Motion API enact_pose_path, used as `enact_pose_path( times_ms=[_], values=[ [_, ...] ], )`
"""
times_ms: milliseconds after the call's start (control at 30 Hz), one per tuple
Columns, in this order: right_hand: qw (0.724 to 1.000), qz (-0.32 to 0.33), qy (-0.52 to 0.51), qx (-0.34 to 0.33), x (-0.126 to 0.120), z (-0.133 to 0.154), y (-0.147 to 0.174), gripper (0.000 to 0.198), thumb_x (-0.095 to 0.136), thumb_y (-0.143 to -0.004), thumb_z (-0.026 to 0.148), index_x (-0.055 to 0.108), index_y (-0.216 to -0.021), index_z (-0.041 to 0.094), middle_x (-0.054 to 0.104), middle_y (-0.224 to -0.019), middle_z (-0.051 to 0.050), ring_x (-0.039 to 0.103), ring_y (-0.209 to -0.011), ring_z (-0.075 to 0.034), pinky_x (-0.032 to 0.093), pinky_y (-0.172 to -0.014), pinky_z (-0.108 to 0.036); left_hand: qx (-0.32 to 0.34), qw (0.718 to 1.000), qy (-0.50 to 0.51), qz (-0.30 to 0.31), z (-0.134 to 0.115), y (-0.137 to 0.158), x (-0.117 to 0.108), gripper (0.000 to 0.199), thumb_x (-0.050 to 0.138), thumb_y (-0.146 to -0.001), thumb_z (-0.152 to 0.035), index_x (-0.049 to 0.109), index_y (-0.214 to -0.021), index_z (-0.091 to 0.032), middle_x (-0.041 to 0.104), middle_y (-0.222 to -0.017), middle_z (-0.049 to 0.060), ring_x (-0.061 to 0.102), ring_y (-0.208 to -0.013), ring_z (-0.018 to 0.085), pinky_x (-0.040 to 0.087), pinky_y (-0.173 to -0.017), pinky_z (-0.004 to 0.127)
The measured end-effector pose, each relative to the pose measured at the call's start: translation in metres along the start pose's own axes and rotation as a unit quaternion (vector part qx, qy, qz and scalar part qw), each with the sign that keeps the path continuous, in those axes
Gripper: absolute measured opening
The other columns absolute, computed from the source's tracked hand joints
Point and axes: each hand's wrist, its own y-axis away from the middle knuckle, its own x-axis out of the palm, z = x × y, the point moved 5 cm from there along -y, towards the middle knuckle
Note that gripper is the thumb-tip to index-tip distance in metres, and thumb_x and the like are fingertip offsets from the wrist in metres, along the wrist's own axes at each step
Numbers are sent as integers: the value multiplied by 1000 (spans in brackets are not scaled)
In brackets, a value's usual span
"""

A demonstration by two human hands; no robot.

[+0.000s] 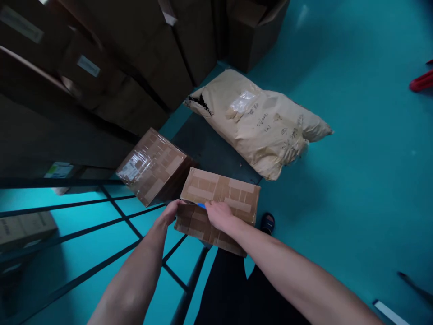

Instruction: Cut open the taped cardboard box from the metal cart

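Left fingers: curled over the near left edge of the small taped carton (219,198), gripping it; left hand (171,213) at the carton's left corner.
Right fingers: laid over the carton's near top edge, closed on it; right hand (219,215) beside a small blue item (202,205) at that edge, too small to identify.
Small taped carton: brown cardboard, criss-crossed with tan tape, held tilted in both hands above the dark metal rack (118,212) and the floor.
Second taped carton (154,164): just left of and behind the held one, tilted, white label on its left face, resting on the rack.
Padded paper sack (260,122): tan, crumpled, handwritten marks and clear tape patch, torn at its left end, lying on the floor beyond the cartons.
Stacked cartons (128,58): large, dark brown, labelled, filling the upper left.
Floor (355,180): teal, glossy.
Shoe (267,222): dark, just below the held carton's right corner.
Red object (422,81): far right edge, well apart.
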Motion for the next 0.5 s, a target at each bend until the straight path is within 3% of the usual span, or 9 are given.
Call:
enact_pose_path(
  times_ms=[100,200,500],
  values=[
    [1000,7,13,3,-1,8,-11,33,38,-88,10,58,-114,10,67,-111,-19,65,-102,-26,49,-77,-36,2,1000,0,1,-2,3,0,17,52,-57,-32,61,-59,-17,63,-60,3,54,-58,18,41,-54,28],
    [999,12,39,9,2,-5,7,32,40,-87,9,59,-113,6,67,-108,-21,65,-101,-27,49,-77,-35,10,1000,-8,18,-5,9,-1,17,51,-55,-30,61,-58,-17,62,-58,3,52,-57,18,39,-53,28],
    [990,2,131,43,28,-102,103,34,38,-87,8,56,-116,15,67,-97,-15,66,-86,-26,44,-73,-36,40,991,-59,111,-13,34,-12,21,50,-57,-25,68,-62,-15,65,-63,4,54,-64,19,41,-61,28]
  ],
)
